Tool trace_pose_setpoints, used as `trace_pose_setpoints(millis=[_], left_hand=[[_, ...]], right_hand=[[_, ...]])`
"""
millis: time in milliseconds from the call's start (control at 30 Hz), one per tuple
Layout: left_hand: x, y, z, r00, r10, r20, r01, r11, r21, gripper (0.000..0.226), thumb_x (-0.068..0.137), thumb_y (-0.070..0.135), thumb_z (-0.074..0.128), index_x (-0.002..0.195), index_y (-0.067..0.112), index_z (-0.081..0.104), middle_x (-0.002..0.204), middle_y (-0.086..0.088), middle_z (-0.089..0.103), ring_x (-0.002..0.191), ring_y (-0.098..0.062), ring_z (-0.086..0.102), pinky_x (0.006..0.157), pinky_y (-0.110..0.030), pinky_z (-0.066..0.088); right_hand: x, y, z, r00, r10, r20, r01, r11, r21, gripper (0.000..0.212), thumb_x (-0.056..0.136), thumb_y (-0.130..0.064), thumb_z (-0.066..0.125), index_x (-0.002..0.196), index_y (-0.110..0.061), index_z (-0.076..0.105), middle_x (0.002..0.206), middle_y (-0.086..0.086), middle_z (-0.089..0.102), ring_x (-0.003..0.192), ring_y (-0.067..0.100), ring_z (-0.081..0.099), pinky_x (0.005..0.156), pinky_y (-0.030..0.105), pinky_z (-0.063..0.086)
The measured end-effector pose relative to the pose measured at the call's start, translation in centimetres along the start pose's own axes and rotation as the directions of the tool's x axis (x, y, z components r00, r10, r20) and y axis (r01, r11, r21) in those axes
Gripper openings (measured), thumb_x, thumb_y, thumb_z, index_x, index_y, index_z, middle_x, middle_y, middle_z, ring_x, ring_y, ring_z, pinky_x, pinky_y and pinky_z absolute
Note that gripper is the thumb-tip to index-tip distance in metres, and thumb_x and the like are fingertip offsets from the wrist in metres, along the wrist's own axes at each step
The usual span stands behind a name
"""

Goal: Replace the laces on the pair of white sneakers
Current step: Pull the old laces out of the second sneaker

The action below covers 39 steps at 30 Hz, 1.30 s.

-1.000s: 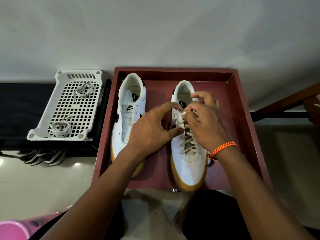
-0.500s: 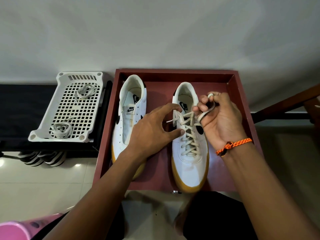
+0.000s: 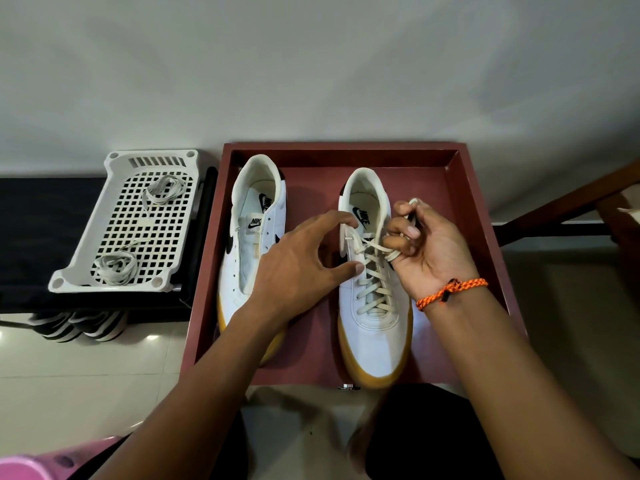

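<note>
Over at 3 o'clock in the dark red wooden tray, right hand pinches the cream flat lace of the laced white gum-soled sneaker, left hand spread loose beside it.

Two sneakers side by side in tray: unlaced sneaker left, laced sneaker right. Left of tray, basket holding two laces, far lace behind near lace.

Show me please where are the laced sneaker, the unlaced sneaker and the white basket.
laced sneaker (image 3: 377,327): head view, on its white toe.
unlaced sneaker (image 3: 242,268): head view, on its bare tongue.
white basket (image 3: 119,168): head view, on its far left rim.
</note>
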State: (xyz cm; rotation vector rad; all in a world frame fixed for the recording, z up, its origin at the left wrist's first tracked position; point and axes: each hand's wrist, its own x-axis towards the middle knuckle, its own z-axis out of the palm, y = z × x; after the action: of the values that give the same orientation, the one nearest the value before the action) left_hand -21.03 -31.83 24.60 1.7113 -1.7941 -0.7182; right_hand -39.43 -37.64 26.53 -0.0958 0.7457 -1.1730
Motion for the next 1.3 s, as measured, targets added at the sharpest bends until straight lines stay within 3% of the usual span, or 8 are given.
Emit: trace_pose_setpoints(millis=[600,767,867,967,1033,1167,1233,1300], left_hand=[[-0.1,0.8,0.0,1.000,-0.002,0.008,0.001,0.998,0.066,0.058,0.081,0.062,0.082,0.130,0.057,0.052,0.123,0.028,0.063,0.100,-0.005,0.069,0.079,-0.040,0.061],[0.1,0.4,-0.2,0.999,-0.045,0.012,0.045,0.999,0.018,0.055,0.079,0.059,0.084,0.124,0.052,0.053,0.116,0.023,0.068,0.104,-0.005,0.070,0.082,-0.044,0.061],[0.1,0.3,-0.3,0.999,-0.043,0.024,0.043,0.999,0.000,0.054,0.080,0.057,0.084,0.124,0.052,0.053,0.118,0.023,0.068,0.105,-0.006,0.069,0.084,-0.045,0.061],[0.2,0.9,0.2,1.000,-0.007,-0.001,0.007,1.000,0.024,0.042,0.089,0.059,0.073,0.126,0.051,0.053,0.124,0.025,0.062,0.103,-0.005,0.067,0.083,-0.044,0.062],[0.5,1.4,0.6,0.999,-0.008,-0.046,0.009,1.000,0.012,0.028,0.096,0.062,0.062,0.121,0.049,0.056,0.127,0.024,0.059,0.099,-0.004,0.069,0.081,-0.044,0.062],[1.3,2.4,1.9,0.993,0.002,-0.122,0.009,0.996,0.090,0.016,0.102,0.054,0.059,0.111,0.041,0.064,0.151,0.018,0.046,0.104,-0.013,0.068,0.076,-0.042,0.060],[1.6,2.7,2.4,0.994,0.000,-0.107,0.012,0.994,0.111,0.019,0.102,0.051,0.059,0.108,0.038,0.070,0.162,0.015,0.035,0.113,-0.020,0.066,0.079,-0.045,0.059],[1.9,3.1,2.8,0.997,-0.013,-0.080,0.023,0.992,0.121,0.023,0.101,0.049,0.058,0.107,0.034,0.075,0.166,0.013,0.029,0.125,-0.024,0.061,0.082,-0.050,0.059]], right_hand=[[0.8,-0.5,-0.9,0.999,0.033,-0.032,-0.018,0.922,0.387,0.033,0.111,-0.005,0.041,0.084,-0.012,0.059,0.070,0.000,0.046,0.038,0.007,0.033,0.029,0.019,0.020],[1.4,-2.6,-1.6,0.981,-0.127,-0.147,0.186,0.835,0.518,0.017,0.081,0.009,0.047,0.079,-0.005,0.054,0.055,0.005,0.043,0.032,0.012,0.034,0.028,0.021,0.021],[1.2,-5.6,-2.3,0.943,-0.244,-0.226,0.303,0.911,0.279,0.014,0.073,0.001,0.045,0.079,-0.010,0.051,0.058,0.004,0.045,0.036,0.011,0.035,0.031,0.020,0.023],[0.8,-6.5,-3.3,0.939,-0.189,-0.289,0.120,0.963,-0.241,0.012,0.070,-0.009,0.046,0.078,-0.016,0.053,0.062,-0.002,0.044,0.037,0.008,0.036,0.031,0.019,0.021],[0.7,-5.8,-3.4,0.935,-0.178,-0.308,-0.060,0.774,-0.630,0.021,0.083,-0.007,0.049,0.069,-0.011,0.063,0.062,0.001,0.046,0.037,0.011,0.040,0.034,0.016,0.024],[-1.1,-3.9,-1.5,0.954,-0.297,-0.023,-0.080,-0.181,-0.980,0.040,0.097,-0.022,0.057,0.064,-0.006,0.074,0.062,0.007,0.068,0.062,0.031,0.059,0.062,0.036,0.048],[-1.7,-3.1,-1.3,0.954,-0.274,0.122,0.021,-0.343,-0.939,0.016,0.096,-0.019,0.062,0.090,-0.010,0.074,0.085,0.010,0.072,0.082,0.033,0.065,0.075,0.040,0.056],[-1.9,-2.8,-1.2,0.965,-0.202,0.166,0.089,-0.341,-0.936,0.030,0.096,-0.021,0.066,0.125,-0.026,0.065,0.116,0.004,0.067,0.104,0.027,0.065,0.091,0.047,0.057]])
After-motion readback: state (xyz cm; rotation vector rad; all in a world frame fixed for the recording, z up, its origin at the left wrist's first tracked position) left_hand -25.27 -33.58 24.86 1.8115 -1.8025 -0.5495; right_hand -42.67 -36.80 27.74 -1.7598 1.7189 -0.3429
